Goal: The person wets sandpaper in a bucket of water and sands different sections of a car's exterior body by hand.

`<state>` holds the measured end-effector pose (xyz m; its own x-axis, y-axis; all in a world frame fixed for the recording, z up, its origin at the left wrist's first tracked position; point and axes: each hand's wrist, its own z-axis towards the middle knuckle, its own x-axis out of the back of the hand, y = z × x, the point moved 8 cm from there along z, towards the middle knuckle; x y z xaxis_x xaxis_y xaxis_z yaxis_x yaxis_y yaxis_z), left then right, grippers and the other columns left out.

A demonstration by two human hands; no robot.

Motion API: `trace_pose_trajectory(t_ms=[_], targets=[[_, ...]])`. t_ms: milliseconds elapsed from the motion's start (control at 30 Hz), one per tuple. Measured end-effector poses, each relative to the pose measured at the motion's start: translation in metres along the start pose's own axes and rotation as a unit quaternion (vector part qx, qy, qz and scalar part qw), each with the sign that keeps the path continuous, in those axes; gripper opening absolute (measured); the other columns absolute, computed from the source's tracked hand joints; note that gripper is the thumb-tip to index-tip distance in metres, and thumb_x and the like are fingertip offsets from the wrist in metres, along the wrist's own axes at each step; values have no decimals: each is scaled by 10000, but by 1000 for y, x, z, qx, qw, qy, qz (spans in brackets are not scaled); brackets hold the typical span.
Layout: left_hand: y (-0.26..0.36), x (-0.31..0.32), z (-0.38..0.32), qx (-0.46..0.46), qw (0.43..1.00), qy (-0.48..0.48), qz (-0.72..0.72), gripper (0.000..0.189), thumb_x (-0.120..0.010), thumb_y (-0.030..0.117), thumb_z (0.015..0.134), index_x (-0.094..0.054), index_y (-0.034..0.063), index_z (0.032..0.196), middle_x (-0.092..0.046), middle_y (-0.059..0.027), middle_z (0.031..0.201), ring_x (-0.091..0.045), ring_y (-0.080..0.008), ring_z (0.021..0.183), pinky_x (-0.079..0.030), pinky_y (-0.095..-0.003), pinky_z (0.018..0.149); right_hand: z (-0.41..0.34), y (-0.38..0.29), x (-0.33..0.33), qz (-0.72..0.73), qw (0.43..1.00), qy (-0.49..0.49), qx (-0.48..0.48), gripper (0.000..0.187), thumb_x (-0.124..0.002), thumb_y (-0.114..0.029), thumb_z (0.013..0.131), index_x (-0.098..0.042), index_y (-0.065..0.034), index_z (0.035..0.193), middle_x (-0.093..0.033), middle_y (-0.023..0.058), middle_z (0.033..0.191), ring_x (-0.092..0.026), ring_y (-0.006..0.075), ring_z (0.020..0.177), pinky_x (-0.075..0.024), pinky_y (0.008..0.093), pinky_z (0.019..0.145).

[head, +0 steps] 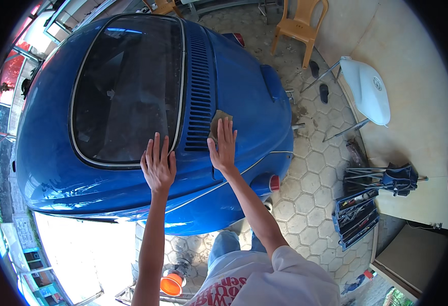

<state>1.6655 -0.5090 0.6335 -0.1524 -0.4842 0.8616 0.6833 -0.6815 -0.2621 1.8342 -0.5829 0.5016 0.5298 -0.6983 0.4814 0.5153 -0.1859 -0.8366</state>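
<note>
A blue rounded car fills the middle of the head view, with its rear window and the louvred vents of its engine lid facing up. My right hand lies flat, fingers spread, over a brown piece of cloth or abrasive paper on the lid beside the vents. The sheet's far edge shows beyond my fingers; the rest is hidden under them. My left hand, fingers apart, rests at the lower corner of the rear window and its trim, with nothing seen in it.
An orange plastic chair, a white body panel on a stand and dark slippers are beyond the car. On the right are a folded chair and an open blue toolbox. An orange bucket stands near my legs.
</note>
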Motion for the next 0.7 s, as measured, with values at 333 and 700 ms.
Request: trace_pose_trajectory(t_ms=[333, 700], targets=[[6, 5, 0, -5, 999, -6, 33, 431, -465, 363, 1003, -553, 230, 1404, -466, -15, 1508, -468, -217, 1336, -361, -419, 1064, -46, -39, -23, 43, 998, 21, 31, 784, -396, -487, 1016, -183, 66, 1529, -95, 275, 1610, -36, 455, 1494, -55, 561, 1192], [9, 7, 8, 3, 1000, -17, 23, 434, -443, 365, 1007, -554, 235, 1406, -470, -10, 1503, -440, -212, 1355, -328, -417, 1085, 97, -69, -2, -76, 992, 72, 68, 659, -301, -397, 1055, -215, 55, 1527, -194, 276, 1589, -126, 443, 1486, -122, 511, 1201]])
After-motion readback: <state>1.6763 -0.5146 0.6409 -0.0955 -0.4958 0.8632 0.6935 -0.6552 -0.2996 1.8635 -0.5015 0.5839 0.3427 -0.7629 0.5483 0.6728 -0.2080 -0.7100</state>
